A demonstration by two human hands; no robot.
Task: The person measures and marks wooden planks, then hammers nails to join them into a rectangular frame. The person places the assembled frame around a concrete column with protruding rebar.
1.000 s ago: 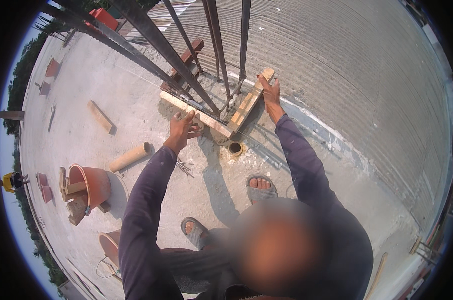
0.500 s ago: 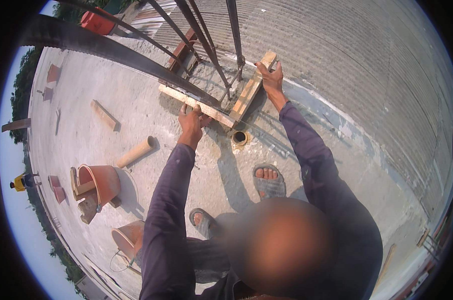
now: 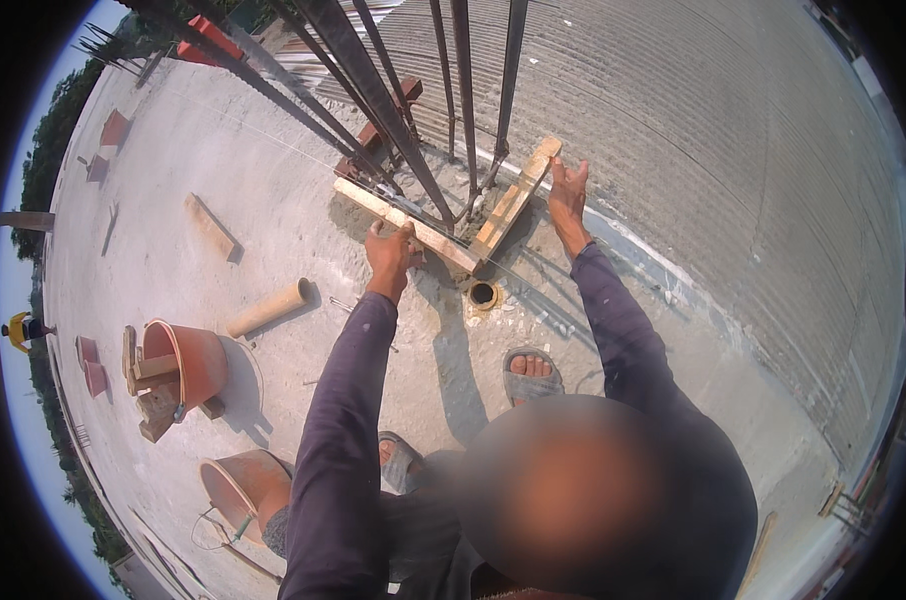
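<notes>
Two narrow wooden boards meet in a corner around the foot of upright steel bars (image 3: 428,190). My left hand (image 3: 389,262) is at the near side of the left board (image 3: 428,237), its fingertips on the upper edge and the other fingers partly hidden below; it appears to grip the board. By the far end of the right board (image 3: 513,208) is my right hand (image 3: 569,205), its fingers apart and holding nothing. Whether those fingertips still touch the wood is hard to tell. A short round pipe opening (image 3: 484,295) sits in the concrete close to the boards' corner.
On the left stand an orange bucket (image 3: 201,360) with wood pieces beside it and another tipped bucket (image 3: 238,485). A loose pipe (image 3: 270,308) and a wood offcut (image 3: 211,228) lie on the concrete. Corrugated roofing (image 3: 693,130) spreads to the right. A person in yellow (image 3: 18,330) is far left.
My right hand has loosened from the right board's end, its fingers now apart. My left hand stays at the left board. The view has shifted slightly.
</notes>
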